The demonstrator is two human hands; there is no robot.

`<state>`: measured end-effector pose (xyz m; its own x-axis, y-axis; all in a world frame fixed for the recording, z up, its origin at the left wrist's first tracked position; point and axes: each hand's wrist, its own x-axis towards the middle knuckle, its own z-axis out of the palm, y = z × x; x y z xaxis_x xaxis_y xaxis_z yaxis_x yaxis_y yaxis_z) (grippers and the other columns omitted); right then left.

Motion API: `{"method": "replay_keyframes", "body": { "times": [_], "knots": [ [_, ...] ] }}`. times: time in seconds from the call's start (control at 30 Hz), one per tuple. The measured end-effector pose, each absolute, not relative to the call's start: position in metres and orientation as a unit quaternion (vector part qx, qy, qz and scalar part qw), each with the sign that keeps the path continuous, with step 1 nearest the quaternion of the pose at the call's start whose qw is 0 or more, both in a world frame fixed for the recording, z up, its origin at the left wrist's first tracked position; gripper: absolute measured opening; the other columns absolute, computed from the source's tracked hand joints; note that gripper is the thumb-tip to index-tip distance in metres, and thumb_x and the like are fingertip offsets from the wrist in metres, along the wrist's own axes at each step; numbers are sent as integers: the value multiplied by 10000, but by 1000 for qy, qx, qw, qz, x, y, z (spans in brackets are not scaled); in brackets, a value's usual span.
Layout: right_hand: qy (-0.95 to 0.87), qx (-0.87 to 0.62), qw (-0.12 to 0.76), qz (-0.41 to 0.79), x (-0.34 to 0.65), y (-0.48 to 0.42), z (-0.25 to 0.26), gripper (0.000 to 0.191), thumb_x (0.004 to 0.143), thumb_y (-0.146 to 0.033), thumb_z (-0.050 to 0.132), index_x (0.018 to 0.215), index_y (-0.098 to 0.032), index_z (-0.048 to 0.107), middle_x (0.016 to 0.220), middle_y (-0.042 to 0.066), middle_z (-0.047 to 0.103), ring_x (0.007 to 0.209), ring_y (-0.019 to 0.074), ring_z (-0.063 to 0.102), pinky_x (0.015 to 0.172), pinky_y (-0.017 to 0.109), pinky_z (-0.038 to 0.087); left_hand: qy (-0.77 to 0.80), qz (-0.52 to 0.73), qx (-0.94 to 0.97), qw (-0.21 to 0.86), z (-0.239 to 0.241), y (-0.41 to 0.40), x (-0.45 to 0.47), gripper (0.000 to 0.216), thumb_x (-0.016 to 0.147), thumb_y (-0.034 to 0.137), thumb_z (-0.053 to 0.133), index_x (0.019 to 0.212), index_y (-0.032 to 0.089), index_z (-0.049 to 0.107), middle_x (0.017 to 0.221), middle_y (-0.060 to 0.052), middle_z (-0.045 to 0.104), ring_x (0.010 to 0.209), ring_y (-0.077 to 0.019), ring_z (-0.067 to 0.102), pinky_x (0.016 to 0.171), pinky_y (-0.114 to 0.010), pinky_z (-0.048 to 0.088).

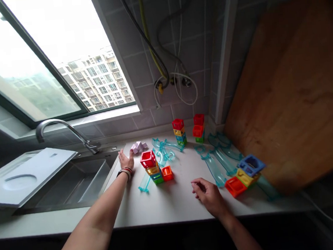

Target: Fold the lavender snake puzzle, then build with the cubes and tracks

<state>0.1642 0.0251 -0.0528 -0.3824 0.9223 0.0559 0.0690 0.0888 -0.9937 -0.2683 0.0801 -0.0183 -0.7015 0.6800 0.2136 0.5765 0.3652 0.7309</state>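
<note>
My left hand (126, 161) rests at the left of the worktop beside the sink, fingers spread and holding nothing. Just right of its fingertips lies a small heap of pale pink cubes (139, 146). A stack of hollow plastic blocks (153, 168), red on top with yellow, blue and green below, stands to its right. Against that stack's base sits a single orange-red block (167, 173). Over the front of the counter, my right hand (209, 196) has loosely curled fingers with a gap before the thumb, and no object shows in it.
Teal translucent track pieces (222, 161) lie right of centre, others (164, 152) mid-counter. Two block towers (179, 131) (198, 128) stand at the back; joined blocks (244, 175) lie at right. The sink (73, 187), faucet (67, 127) and white board (28, 178) are left; a wooden panel (291, 90) leans right.
</note>
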Motion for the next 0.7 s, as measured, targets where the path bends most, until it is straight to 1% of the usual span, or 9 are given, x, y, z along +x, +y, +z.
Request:
{"method": "replay_keyframes", "body": {
  "times": [0.07, 0.1, 0.17, 0.27, 0.33, 0.4, 0.47, 0.57, 0.7],
  "knots": [
    [-636, -378, 396, 544, 165, 25, -53, 478, 947, -602, 587, 1062, -158, 723, 818, 80, 744, 690, 213, 703, 620, 326, 597, 830, 407, 379, 53, -12, 74, -265, 594, 998, 482, 579, 1485, 166, 453, 1607, -174, 387, 1479, -363, 372, 1197, -588, 309],
    [-644, -370, 398, 538, 166, 24, -52, 477, 954, -597, 576, 1061, -156, 724, 824, 82, 747, 689, 211, 702, 628, 327, 594, 831, 400, 384, 52, -7, 70, -263, 552, 999, 479, 585, 1458, 183, 497, 1560, -156, 455, 1415, -347, 459, 1163, -596, 360],
    [-663, -363, 399, 519, 166, 21, -49, 461, 967, -576, 560, 1055, -155, 726, 838, 86, 753, 705, 214, 708, 656, 330, 593, 827, 386, 405, 50, 3, 58, -258, 508, 1011, 492, 553, 1394, 159, 555, 1446, -158, 569, 1308, -330, 559, 1087, -553, 445],
    [-694, -362, 392, 483, 165, 14, -44, 412, 956, -536, 589, 1015, -159, 744, 865, 96, 767, 770, 235, 721, 716, 344, 591, 805, 358, 471, 33, 15, 24, -246, 517, 1004, 525, 484, 1254, 92, 617, 1260, -203, 681, 1194, -364, 626, 954, -466, 504],
    [-712, -364, 388, 459, 164, 11, -43, 387, 946, -519, 601, 979, -165, 755, 867, 97, 771, 793, 247, 720, 741, 351, 581, 770, 330, 546, 19, 21, -3, -234, 434, 947, 539, 549, 1049, 140, 683, 1057, -162, 739, 1003, -330, 692, 841, -399, 527],
    [-725, -368, 383, 439, 163, 11, -45, 376, 942, -510, 595, 952, -173, 760, 858, 92, 770, 795, 250, 715, 748, 350, 567, 719, 292, 631, 3, 27, -29, -221, 381, 913, 545, 584, 758, 204, 651, 777, -90, 708, 754, -253, 681, 721, -337, 510],
    [-733, -373, 378, 424, 162, 13, -47, 377, 932, -516, 589, 931, -179, 758, 843, 89, 767, 787, 250, 709, 744, 344, 553, 655, 255, 711, -17, 36, -49, -208, 444, 915, 540, 576, 610, 218, 557, 638, -52, 629, 606, -197, 603, 640, -308, 467],
    [-740, -382, 372, 409, 162, 15, -51, 397, 902, -549, 595, 885, -185, 752, 807, 89, 757, 761, 250, 694, 730, 341, 533, 546, 204, 812, -42, 53, -69, -187, 427, 929, 497, 578, 612, 211, 549, 610, -26, 590, 536, -153, 525, 568, -285, 406],
    [-738, -388, 365, 413, 160, 13, -49, 438, 856, -609, 615, 836, -191, 743, 756, 84, 736, 734, 249, 670, 720, 346, 524, 430, 160, 884, -85, 78, -93, -150, 378, 998, 382, 525, 668, 206, 580, 648, -18, 592, 536, -134, 507, 541, -292, 380]
  ]
}}
